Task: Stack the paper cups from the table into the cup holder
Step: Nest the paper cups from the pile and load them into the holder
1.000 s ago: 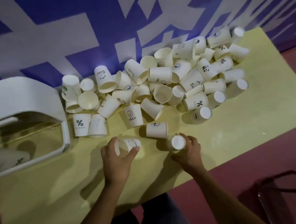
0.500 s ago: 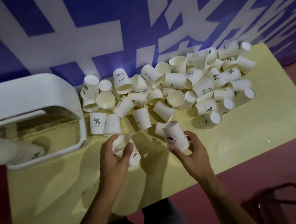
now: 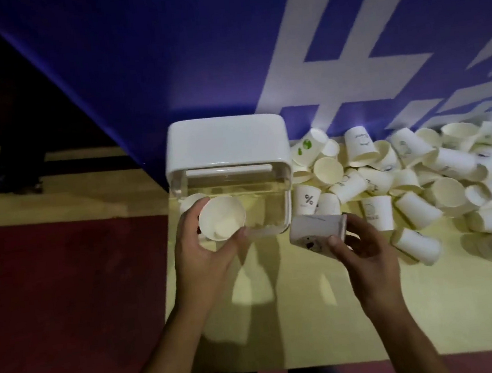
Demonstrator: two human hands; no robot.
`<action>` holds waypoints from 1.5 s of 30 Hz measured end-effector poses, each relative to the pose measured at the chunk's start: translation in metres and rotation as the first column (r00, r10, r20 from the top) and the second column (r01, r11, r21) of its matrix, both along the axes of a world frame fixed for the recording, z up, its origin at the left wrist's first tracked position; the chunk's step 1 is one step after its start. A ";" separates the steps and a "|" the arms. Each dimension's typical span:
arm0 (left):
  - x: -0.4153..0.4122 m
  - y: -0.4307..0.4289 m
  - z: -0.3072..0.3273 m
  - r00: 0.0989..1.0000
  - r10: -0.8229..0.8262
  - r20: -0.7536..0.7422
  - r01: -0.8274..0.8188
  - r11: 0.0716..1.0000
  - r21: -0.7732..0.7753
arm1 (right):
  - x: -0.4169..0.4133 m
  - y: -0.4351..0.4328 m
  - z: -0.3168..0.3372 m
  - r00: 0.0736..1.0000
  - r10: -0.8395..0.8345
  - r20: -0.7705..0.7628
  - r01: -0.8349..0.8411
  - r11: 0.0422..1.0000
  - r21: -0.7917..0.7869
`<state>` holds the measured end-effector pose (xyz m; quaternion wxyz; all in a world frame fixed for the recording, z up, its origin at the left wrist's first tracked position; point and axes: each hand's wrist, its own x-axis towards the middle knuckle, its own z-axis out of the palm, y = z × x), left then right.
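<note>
A white cup holder (image 3: pixel 225 146) with a clear front stands at the left end of the yellow table (image 3: pixel 313 316). My left hand (image 3: pixel 203 251) grips a paper cup (image 3: pixel 221 217), its mouth turned towards me, right in front of the holder's clear window. A white cup shape (image 3: pixel 190 200) shows behind it at the holder's left side. My right hand (image 3: pixel 364 253) holds a second paper cup (image 3: pixel 316 230) on its side, just right of the holder's front corner. A heap of several loose paper cups (image 3: pixel 414 186) lies to the right.
A blue wall with large white lettering (image 3: pixel 332 71) rises directly behind the table. Red floor (image 3: pixel 69 311) lies left of the table edge, and a person's dark shoes (image 3: pixel 13 177) stand far left. Bare tabletop stretches in front of the cup heap.
The view has swung left, bringing the holder to the centre. Both hands have carried their cups left to the holder, the left cup now at its window.
</note>
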<state>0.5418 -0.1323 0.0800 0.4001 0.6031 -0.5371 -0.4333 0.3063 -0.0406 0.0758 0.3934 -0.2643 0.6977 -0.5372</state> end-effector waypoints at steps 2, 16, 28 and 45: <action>0.023 -0.013 -0.002 0.998 0.065 -0.016 -0.065 0.997 -0.033 | 0.024 -0.011 -0.001 0.999 -0.004 0.038 0.005 1.000 -0.014; 0.060 -0.064 -0.040 0.988 -0.067 0.137 0.071 0.997 -0.023 | 0.082 -0.055 0.021 0.998 0.021 -0.051 -0.025 0.997 -0.072; 0.060 -0.075 -0.061 0.981 -0.164 0.107 0.157 0.985 0.074 | 0.143 -0.121 0.021 0.868 0.306 -0.391 -0.345 0.938 -0.032; 0.085 -0.068 -0.078 0.935 -0.353 -0.022 0.347 0.904 0.251 | 0.172 -0.145 -0.062 0.681 0.535 -0.500 -0.516 0.835 0.191</action>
